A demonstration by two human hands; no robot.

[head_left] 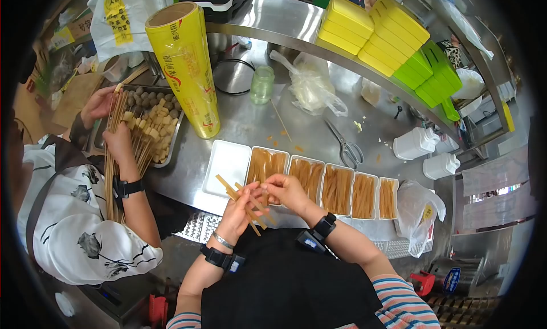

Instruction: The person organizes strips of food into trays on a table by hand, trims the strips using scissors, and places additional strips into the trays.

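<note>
Several flat brown strips (229,188) fan out from my left hand (238,210), whose fingers are closed round them. Close beside it, my right hand (289,193) pinches at the same bundle, apparently on one strip's end; its fingertips partly hide it. Both hands are over the front edge of a row of white trays. The leftmost white tray (227,166) shows a bare bottom. To its right, a filled tray (268,162) holds similar strips laid lengthwise, partly covered by my hands. More strips (337,189) fill the other trays in the row.
On the left, a co-worker's hands (117,138) hold thin skewers over a metal tray of balls and cubes (151,121). A yellow film roll (185,66) stands upright. Scissors (346,146), a glass jar (262,84) and plastic bags (313,84) lie behind the trays on the steel table.
</note>
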